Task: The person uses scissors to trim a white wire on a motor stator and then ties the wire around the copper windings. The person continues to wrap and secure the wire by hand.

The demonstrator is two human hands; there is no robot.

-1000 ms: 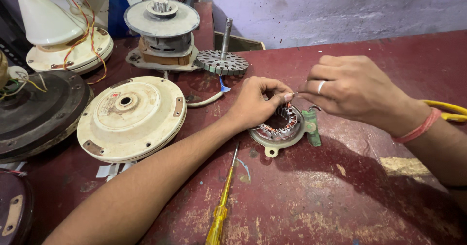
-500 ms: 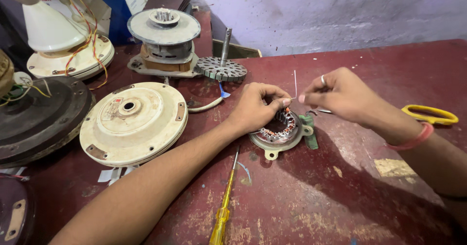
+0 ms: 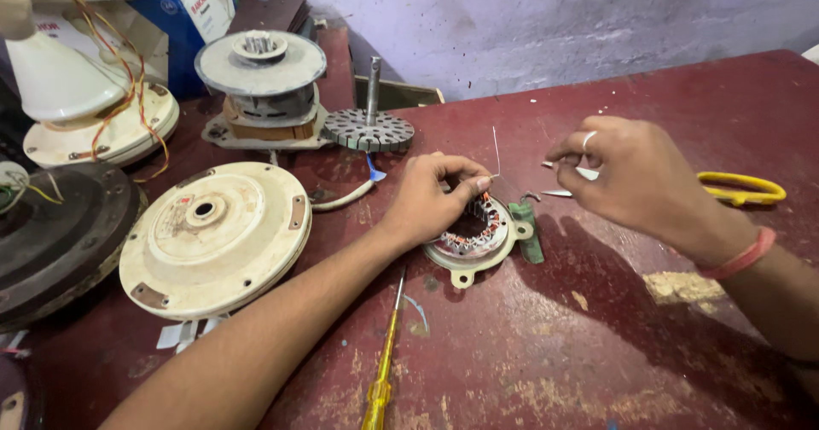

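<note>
Pinching a thin white wire [image 3: 495,150] above the round copper-wound motor stator [image 3: 474,235] on the worn red table [image 3: 597,345], left hand [image 3: 431,198] closes | right hand [image 3: 627,174] hovers nearby, fingers curled, holding nothing | yellow-handled screwdriver [image 3: 381,370] alongside.

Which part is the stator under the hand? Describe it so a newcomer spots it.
On the dark red table, find the big cream round cover at left. Right of it, under the left hand, lies the small stator: a cream ring with copper windings inside, far smaller than the housings around it.
</note>
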